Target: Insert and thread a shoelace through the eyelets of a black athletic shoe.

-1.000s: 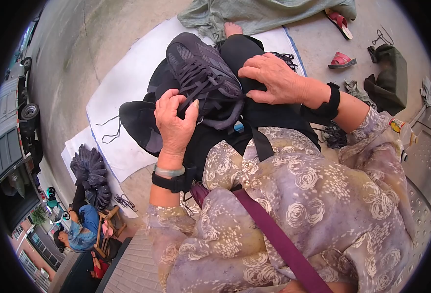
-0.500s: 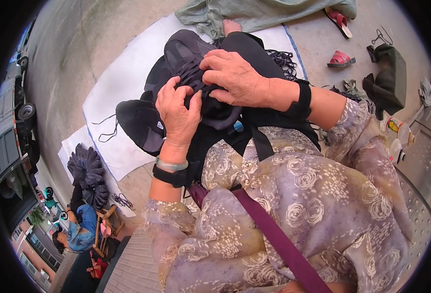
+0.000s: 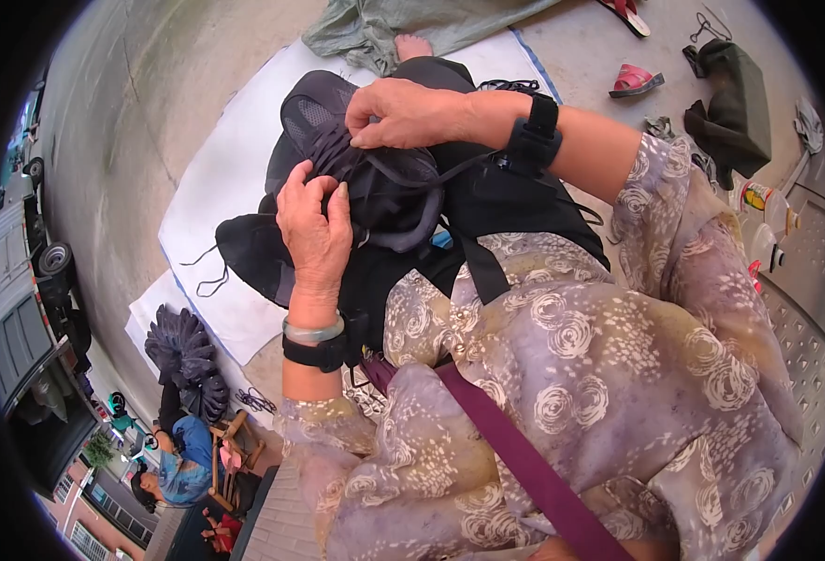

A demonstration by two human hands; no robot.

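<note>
A black shoe [image 3: 314,105] with a grey mesh toe rests on my lap, toe pointing away and its padded collar toward me. Dark flat laces [image 3: 333,154] cross its front. My right hand [image 3: 398,114] is closed in a pinch at the lacing, and a loose strand runs from there to the right under my wrist. On the near left side of the shoe lies my left hand [image 3: 311,224], its fingers bent against the upper and the thumb raised. Another black shoe piece [image 3: 253,252], with thin cord ends trailing from it, sits left of my left hand.
White sheeting [image 3: 211,201] covers the ground under my legs. A pile of dark shoe uppers [image 3: 180,348] lies at left, near a seated person in blue [image 3: 188,463]. Red sandals [image 3: 635,80] and a dark bag [image 3: 735,107] are at right. Grey-green cloth [image 3: 365,37] lies at the far edge.
My right hand has turned and shifted left over the lacing, and a lace strand now stretches out to the right. My left hand has drawn slightly away from it. The whole view has shifted a little.
</note>
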